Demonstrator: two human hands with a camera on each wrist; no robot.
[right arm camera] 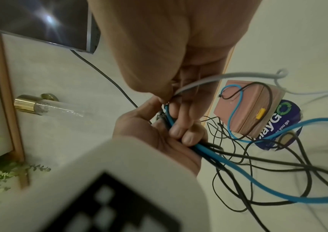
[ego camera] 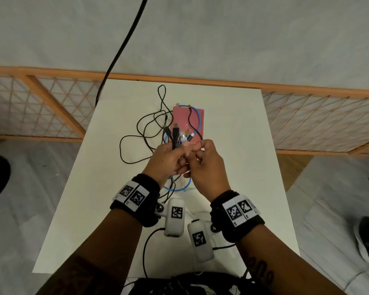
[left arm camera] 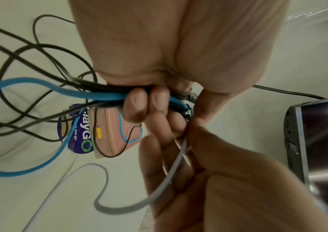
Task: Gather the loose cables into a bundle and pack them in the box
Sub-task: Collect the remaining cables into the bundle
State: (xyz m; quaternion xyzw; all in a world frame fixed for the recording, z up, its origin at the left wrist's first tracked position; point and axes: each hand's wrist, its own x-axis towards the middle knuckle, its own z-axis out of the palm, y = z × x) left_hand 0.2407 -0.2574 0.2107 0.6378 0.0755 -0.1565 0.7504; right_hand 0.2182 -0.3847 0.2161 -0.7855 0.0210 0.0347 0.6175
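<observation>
My left hand grips a bunch of cables with black and white plug ends sticking up past its fingers. In the left wrist view its fingers curl round black cables and a blue cable. My right hand, close beside it, pinches a grey-white cable that runs across its fingers. The pink box lies just beyond both hands with its lid down. A blue cable and a black cable lie over the lid.
Loose black cable loops spread left of the box on the white table. A round blue sticker lies under the box. A thick black cord hangs at the table's back left. A wooden lattice screen stands behind.
</observation>
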